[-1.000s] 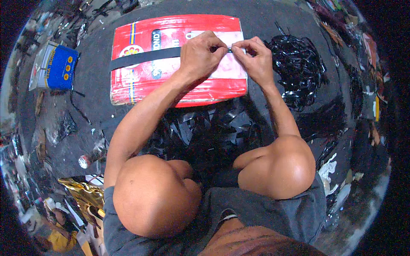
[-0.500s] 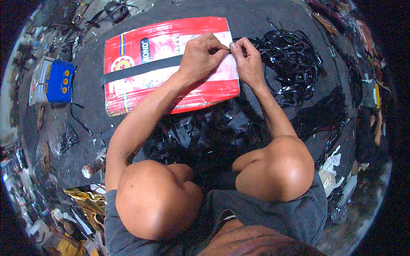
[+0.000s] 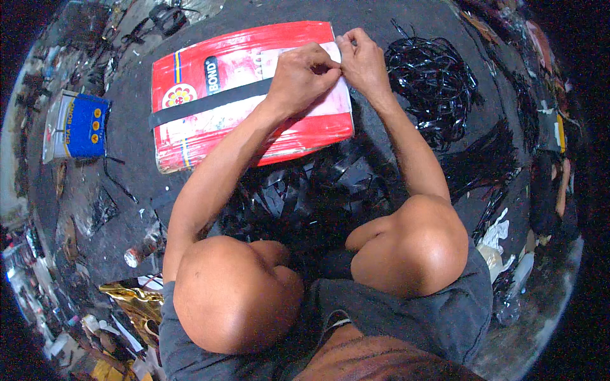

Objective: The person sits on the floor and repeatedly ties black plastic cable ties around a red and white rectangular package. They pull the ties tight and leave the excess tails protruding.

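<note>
In front of me lies a flat red and white packet-like board [image 3: 305, 136] with a wrinkled, glossy surface. A black strip [image 3: 210, 103] runs across its middle, passing under my left hand [image 3: 302, 77]. That hand rests on the board, its thumb and forefinger pinched together at the strip's end near the right edge. My right hand [image 3: 365, 66] is just beyond that edge, fingers curled and thumb pressed in by the upper right corner. Whatever its fingertips hold is too small to make out. My fingers hide the right end of the strip.
Right of the board is a tangled heap of glossy black strips [image 3: 435, 89], with straighter black strips [image 3: 483, 162] below it. More black pieces [image 3: 311, 190] lie between my knees and the board. A blue and white container [image 3: 86, 127] stands at the left. A bottle [image 3: 143, 251] lies by my left knee.
My right hand has moved up and slightly away from the left fingertips along the board's right edge. The left hand and the board have shifted slightly up.
</note>
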`<state>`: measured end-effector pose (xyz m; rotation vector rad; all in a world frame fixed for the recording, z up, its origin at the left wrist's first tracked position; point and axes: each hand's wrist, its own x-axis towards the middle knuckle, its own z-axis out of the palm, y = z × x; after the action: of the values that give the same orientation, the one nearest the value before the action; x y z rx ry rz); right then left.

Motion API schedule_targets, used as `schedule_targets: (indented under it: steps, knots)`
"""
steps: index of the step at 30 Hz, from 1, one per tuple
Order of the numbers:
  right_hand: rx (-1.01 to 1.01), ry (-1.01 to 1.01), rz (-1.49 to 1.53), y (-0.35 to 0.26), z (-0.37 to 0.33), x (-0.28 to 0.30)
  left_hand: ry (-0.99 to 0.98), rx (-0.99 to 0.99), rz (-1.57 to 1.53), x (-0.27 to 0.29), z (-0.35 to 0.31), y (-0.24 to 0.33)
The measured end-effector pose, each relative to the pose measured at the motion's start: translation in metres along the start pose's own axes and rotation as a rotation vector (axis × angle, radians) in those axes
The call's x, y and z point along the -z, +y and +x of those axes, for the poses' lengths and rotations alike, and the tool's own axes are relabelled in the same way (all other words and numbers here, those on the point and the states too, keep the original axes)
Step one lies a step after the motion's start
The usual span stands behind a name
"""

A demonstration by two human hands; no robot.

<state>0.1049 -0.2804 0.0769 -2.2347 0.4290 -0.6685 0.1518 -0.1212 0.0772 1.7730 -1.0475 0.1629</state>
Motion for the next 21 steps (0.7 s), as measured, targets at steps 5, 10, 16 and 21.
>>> schedule_targets:
  steps: [5,10,16,21]
  knots:
    - [-0.096,0.011,-0.002,0.078,-0.014,-0.028,-0.007,0.051,-0.062,-0.004,-0.003,0.004]
    - [-0.103,-0.171,-0.528,0.192,-0.092,-0.027,-0.011,0.100,0.078,0.010,-0.003,-0.002]
    - [-0.126,0.151,0.117,0.093,-0.029,0.025,0.017,-0.020,-0.077,0.004,-0.005,0.002]
    - [0.103,-0.068,-0.276,-0.033,-0.007,0.025,0.020,-0.018,-0.039,0.004,-0.009,0.011]
